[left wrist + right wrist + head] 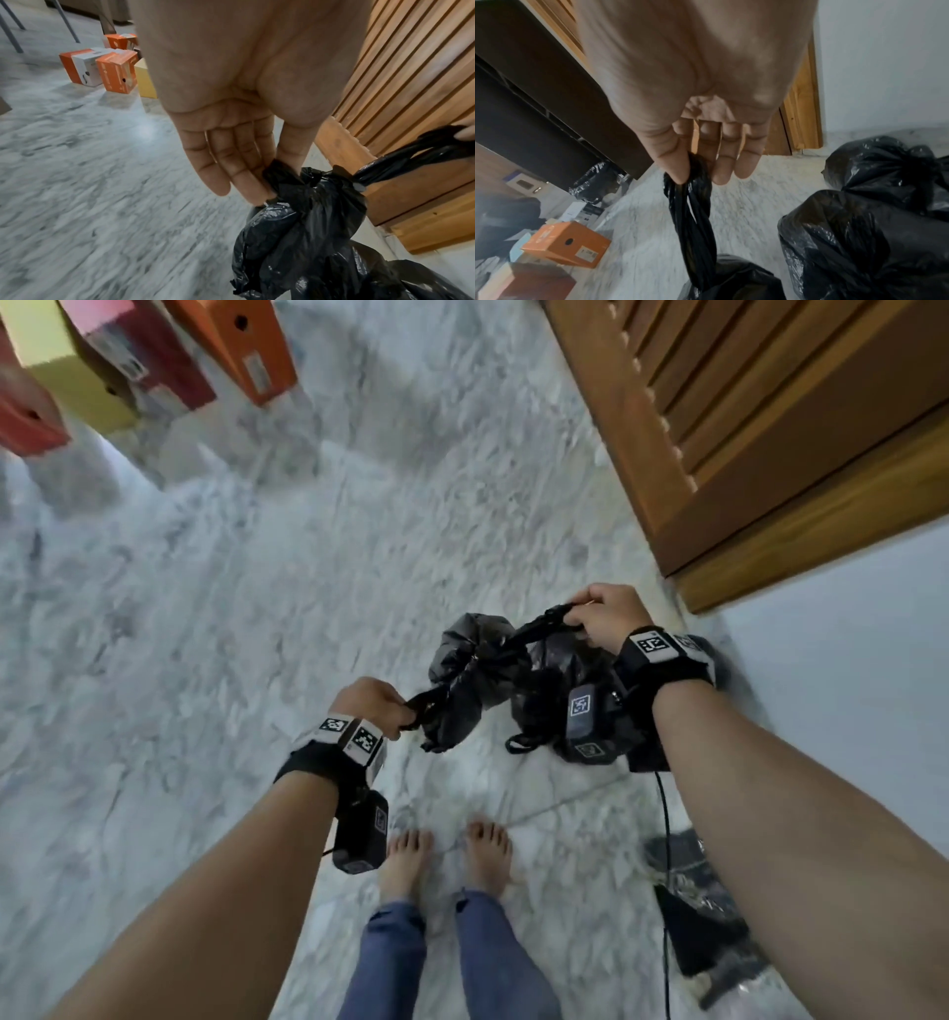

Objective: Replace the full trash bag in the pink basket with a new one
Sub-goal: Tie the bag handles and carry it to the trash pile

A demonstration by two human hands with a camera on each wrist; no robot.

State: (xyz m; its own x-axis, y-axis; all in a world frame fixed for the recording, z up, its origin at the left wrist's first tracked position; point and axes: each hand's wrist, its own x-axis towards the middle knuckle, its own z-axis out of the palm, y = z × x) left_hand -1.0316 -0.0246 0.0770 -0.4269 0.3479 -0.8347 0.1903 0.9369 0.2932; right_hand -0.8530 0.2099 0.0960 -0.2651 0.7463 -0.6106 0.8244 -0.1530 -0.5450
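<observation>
A full black trash bag (470, 677) hangs just above the marble floor between my hands. My left hand (398, 711) pinches one twisted end of its top. My right hand (577, 616) grips the other end, a stretched black handle (539, 626), higher and further right. In the left wrist view my left hand (270, 178) holds crumpled plastic between thumb and fingers above the knotted bag (308, 233). In the right wrist view my right hand (693, 172) pinches the twisted handle (693, 223). No pink basket shows in any view.
More filled black bags (859, 243) lie on the floor by the white wall (847, 660). A louvred wooden door (744, 428) stands at the right. Orange and yellow boxes (236, 346) sit at the far left. My bare feet (447, 860) are below the bag.
</observation>
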